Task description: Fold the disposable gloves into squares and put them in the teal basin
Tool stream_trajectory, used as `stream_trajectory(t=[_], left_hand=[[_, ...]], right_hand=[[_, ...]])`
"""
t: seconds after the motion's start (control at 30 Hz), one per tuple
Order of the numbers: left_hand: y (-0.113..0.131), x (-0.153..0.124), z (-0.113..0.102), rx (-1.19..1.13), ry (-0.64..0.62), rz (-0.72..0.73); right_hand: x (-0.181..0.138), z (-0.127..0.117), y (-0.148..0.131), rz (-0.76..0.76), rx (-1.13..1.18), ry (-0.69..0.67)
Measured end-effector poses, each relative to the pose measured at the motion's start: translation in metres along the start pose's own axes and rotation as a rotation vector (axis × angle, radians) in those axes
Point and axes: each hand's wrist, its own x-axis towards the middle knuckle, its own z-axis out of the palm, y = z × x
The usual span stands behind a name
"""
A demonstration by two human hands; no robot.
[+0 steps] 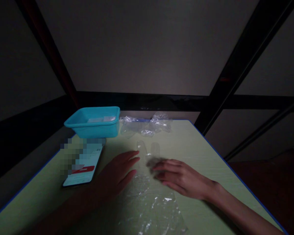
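Note:
A clear plastic disposable glove (149,199) lies flat on the pale green table (198,147), fingers pointing away from me. My left hand (117,173) rests flat on the table at the glove's left edge, fingers stretched out. My right hand (178,176) lies palm down across the glove's upper part, fingers spread and slightly blurred. Neither hand grips anything.
A turquoise plastic tub (94,122) stands at the table's far left. A lit phone (84,166) lies in front of it. More crumpled clear plastic (147,125) sits at the far edge. Dark metal frame bars (235,65) rise behind the table.

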Motion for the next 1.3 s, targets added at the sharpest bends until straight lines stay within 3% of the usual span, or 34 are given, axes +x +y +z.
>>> stream_trajectory(t=[0.13, 0.33, 0.53, 0.73, 0.93, 1.1, 1.3], left_hand=[[0.005, -0.031, -0.012, -0.031, 0.050, 0.091], [0.018, -0.066, -0.017, -0.063, -0.080, 0.099], [0.020, -0.073, -0.019, -0.052, -0.181, 0.134], [0.026, -0.071, -0.031, -0.044, -0.276, 0.167], [0.026, -0.062, -0.015, 0.073, -0.111, 0.135], [0.026, -0.051, -0.003, 0.151, 0.036, 0.174], [0.025, -0.047, -0.006, 0.157, 0.024, 0.212]], right_hand=[[-0.014, 0.003, -0.032, -0.079, -0.153, -0.080], [-0.023, 0.013, -0.062, -0.117, -0.293, -0.089], [-0.016, 0.016, -0.065, -0.088, -0.289, -0.118], [-0.013, 0.001, -0.063, 0.110, -0.107, -0.141], [-0.015, -0.003, -0.054, 0.183, 0.040, -0.050], [-0.020, 0.008, -0.052, 0.105, -0.025, 0.047], [-0.038, 0.019, -0.039, 0.014, -0.192, 0.032]])
